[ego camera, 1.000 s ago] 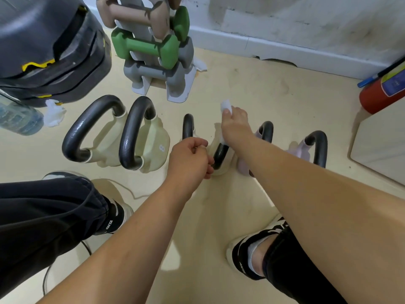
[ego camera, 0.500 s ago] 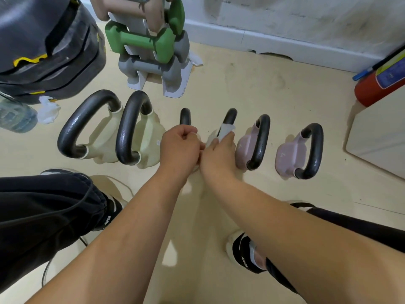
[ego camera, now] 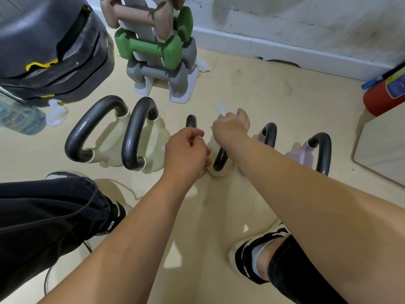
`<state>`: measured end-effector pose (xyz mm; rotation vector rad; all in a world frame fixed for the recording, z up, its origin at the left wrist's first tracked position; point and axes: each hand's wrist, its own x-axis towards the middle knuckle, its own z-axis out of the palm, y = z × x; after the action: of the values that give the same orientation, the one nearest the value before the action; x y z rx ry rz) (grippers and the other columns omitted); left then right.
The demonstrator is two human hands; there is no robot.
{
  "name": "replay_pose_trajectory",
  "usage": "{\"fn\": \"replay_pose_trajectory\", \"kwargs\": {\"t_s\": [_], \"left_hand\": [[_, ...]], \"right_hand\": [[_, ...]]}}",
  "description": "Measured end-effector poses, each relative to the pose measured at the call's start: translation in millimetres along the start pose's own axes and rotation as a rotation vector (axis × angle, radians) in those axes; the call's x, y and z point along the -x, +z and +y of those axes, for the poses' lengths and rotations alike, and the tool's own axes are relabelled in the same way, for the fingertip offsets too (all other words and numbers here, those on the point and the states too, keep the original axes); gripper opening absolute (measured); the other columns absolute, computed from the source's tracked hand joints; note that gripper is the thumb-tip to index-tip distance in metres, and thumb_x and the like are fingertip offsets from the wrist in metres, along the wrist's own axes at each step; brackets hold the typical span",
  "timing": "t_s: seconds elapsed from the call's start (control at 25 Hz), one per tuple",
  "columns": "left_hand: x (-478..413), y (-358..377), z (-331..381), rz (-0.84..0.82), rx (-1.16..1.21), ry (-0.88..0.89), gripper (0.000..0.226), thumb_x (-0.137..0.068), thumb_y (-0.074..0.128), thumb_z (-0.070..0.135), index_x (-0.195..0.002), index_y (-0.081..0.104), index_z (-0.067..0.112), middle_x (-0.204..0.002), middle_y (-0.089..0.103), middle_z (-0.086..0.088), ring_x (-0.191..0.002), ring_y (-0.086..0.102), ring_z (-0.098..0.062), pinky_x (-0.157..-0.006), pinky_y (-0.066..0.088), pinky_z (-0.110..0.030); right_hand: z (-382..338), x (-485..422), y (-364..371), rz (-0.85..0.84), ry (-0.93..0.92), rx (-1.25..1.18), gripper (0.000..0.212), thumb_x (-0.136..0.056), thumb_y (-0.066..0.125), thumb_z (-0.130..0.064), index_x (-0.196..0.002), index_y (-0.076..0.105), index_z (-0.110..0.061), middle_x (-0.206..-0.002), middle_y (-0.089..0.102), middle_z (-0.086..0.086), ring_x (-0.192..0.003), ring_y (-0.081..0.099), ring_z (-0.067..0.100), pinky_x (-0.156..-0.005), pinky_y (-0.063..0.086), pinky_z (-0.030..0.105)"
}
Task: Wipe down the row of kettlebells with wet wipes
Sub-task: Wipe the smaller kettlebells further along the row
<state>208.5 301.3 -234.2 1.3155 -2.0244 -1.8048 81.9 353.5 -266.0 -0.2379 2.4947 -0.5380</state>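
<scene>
A row of kettlebells with black handles lies across the floor. Two large cream ones (ego camera: 114,141) sit at the left, two small cream ones in the middle, two small lilac ones (ego camera: 306,154) at the right. My left hand (ego camera: 186,153) is closed around the handle (ego camera: 191,121) of the third kettlebell. My right hand (ego camera: 231,126) grips a white wet wipe (ego camera: 221,109) at the far end of the fourth kettlebell's handle (ego camera: 220,160). Its cream body (ego camera: 213,145) shows between my hands.
A dumbbell rack (ego camera: 160,53) stands behind the row. A dark stack of weights (ego camera: 50,47), a water bottle (ego camera: 19,117) and a crumpled wipe (ego camera: 55,113) are at the left. A red extinguisher (ego camera: 383,95) and a pale board (ego camera: 383,145) lie right. My feet are near.
My right hand slid back along the fourth kettlebell's handle toward me, then forward again to its far end with the wipe. My left hand stayed on the third kettlebell.
</scene>
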Motion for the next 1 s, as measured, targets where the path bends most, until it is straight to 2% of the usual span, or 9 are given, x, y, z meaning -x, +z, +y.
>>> {"fn": "replay_pose_trajectory", "kwargs": {"t_s": [0.08,0.16,0.24,0.36,0.48,0.6,0.76,0.88,1.0], "left_hand": [[0.5,-0.4,0.3,0.005,0.017,-0.006,0.027,-0.098,0.044,0.009,-0.112,0.066,0.014,-0.074,0.07,-0.008,-0.049,0.063,-0.017,-0.044,0.047,-0.022],[0.1,-1.2,0.6,0.015,0.023,-0.002,0.026,-0.099,0.044,0.008,-0.111,0.066,0.013,-0.07,0.07,-0.006,-0.049,0.063,-0.02,-0.044,0.047,-0.023],[-0.3,-2.0,-0.2,0.026,0.02,0.003,0.025,-0.099,0.045,0.009,-0.111,0.067,0.013,-0.07,0.071,-0.005,-0.049,0.063,-0.019,-0.044,0.048,-0.022],[-0.2,-1.4,-3.5,0.012,0.023,-0.003,0.024,-0.099,0.046,0.009,-0.111,0.066,0.013,-0.071,0.07,-0.005,-0.048,0.063,-0.015,-0.044,0.05,-0.021],[-1.6,-0.5,-7.2,-0.014,0.017,-0.01,0.024,-0.099,0.045,0.009,-0.111,0.066,0.014,-0.071,0.07,-0.003,-0.049,0.063,-0.013,-0.049,0.052,-0.024],[-2.7,0.9,-7.7,-0.025,-0.009,0.005,0.023,-0.1,0.047,0.012,-0.11,0.067,0.016,-0.073,0.07,-0.004,-0.051,0.064,-0.013,-0.053,0.052,-0.024],[1.4,2.9,-5.9,-0.054,-0.03,0.006,0.023,-0.099,0.047,0.01,-0.11,0.067,0.014,-0.073,0.07,-0.005,-0.051,0.065,-0.014,-0.057,0.059,-0.033],[8.8,1.8,-3.0,-0.057,0.028,-0.022,0.023,-0.099,0.046,0.007,-0.109,0.066,0.013,-0.072,0.07,-0.007,-0.049,0.066,-0.014,-0.06,0.061,-0.037],[14.5,-1.1,-4.1,-0.054,0.052,-0.049,0.023,-0.098,0.046,0.007,-0.109,0.066,0.012,-0.075,0.071,-0.008,-0.049,0.065,-0.014,-0.061,0.061,-0.036]], "right_hand": [[16.5,23.3,19.4,0.087,-0.154,0.184,0.045,-0.098,0.035,-0.019,-0.139,0.05,-0.007,-0.164,0.011,0.016,-0.154,-0.004,0.033,-0.123,0.006,0.041],[32.6,45.7,32.1,0.132,-0.402,0.432,0.044,-0.092,0.04,-0.026,-0.125,0.063,-0.007,-0.157,0.031,0.016,-0.154,-0.004,0.036,-0.124,0.002,0.05],[55.0,69.9,41.1,0.102,-0.681,0.575,0.044,-0.091,0.04,-0.029,-0.117,0.069,-0.011,-0.135,0.057,0.011,-0.151,0.017,0.035,-0.124,-0.003,0.054],[71.5,76.3,33.8,0.06,-0.891,0.656,0.041,-0.094,0.038,-0.031,-0.103,0.072,-0.012,-0.103,0.065,0.006,-0.124,0.05,0.033,-0.124,0.003,0.051],[50.3,31.9,20.1,0.173,-0.727,0.535,0.036,-0.094,0.034,-0.031,-0.095,0.069,-0.022,-0.084,0.055,0.001,-0.107,0.052,0.031,-0.111,0.026,0.042],[42.2,-8.2,-4.5,0.002,-0.278,-0.089,0.042,-0.104,0.031,-0.03,-0.135,0.057,-0.018,-0.143,0.044,0.01,-0.134,0.039,0.028,-0.112,0.031,0.039],[20.2,14.1,9.6,0.026,0.021,-0.527,0.05,-0.101,0.033,-0.017,-0.148,0.035,-0.034,-0.153,0.031,0.004,-0.132,0.044,0.025,-0.088,0.041,0.033],[6.7,52.8,28.3,0.051,0.137,-0.783,0.07,-0.088,0.038,-0.024,-0.146,0.02,-0.061,-0.133,0.052,0.006,-0.112,0.063,0.036,-0.081,0.054,0.043],[19.9,78.2,17.2,0.055,0.16,-0.939,0.062,-0.096,0.04,-0.012,-0.145,0.039,-0.05,-0.105,0.062,0.0,-0.082,0.062,0.019,-0.073,0.051,0.03]]}}
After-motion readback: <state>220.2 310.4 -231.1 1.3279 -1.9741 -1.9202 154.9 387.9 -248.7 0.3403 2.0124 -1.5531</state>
